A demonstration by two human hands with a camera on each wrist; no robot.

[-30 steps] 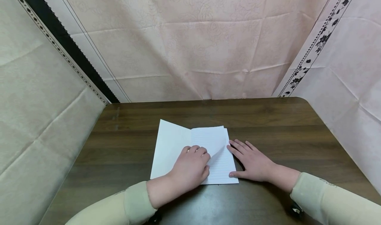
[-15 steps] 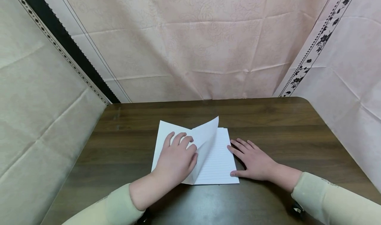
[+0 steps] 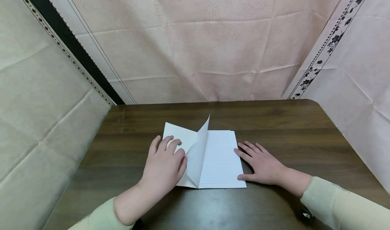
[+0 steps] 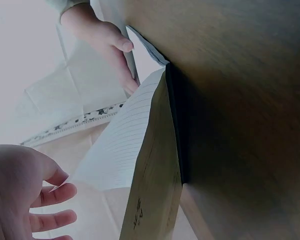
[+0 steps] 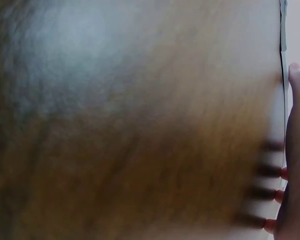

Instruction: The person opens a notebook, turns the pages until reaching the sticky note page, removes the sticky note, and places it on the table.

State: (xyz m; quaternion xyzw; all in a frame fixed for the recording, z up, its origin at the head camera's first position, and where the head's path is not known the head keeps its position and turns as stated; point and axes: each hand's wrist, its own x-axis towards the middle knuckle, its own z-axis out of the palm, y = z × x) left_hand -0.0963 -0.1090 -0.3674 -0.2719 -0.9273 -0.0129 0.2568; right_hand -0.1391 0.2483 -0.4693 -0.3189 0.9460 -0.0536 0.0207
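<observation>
A notebook (image 3: 219, 162) with ruled white pages lies spread on the wooden table. One lifted page (image 3: 198, 155) stands up from the spine and leans left. Its edge is pinched between the thumb and index finger of my left hand (image 3: 164, 169); the other fingers of that hand are spread above the left side. In the left wrist view the ruled page (image 4: 117, 145) stretches from the spine to those fingertips. My right hand (image 3: 263, 165) rests with spread fingers along the notebook's right edge, thumb at the lower corner.
The brown wooden table (image 3: 274, 121) extends around the notebook on all sides. Behind it hangs a pale pink patterned cloth (image 3: 213, 54), with light cloths at left and right. Handwriting (image 4: 138, 212) shows on the cover's inner side in the left wrist view.
My left hand has moved left, drawing the page up from the right side and over toward the left. The right hand has stayed at the notebook's right edge.
</observation>
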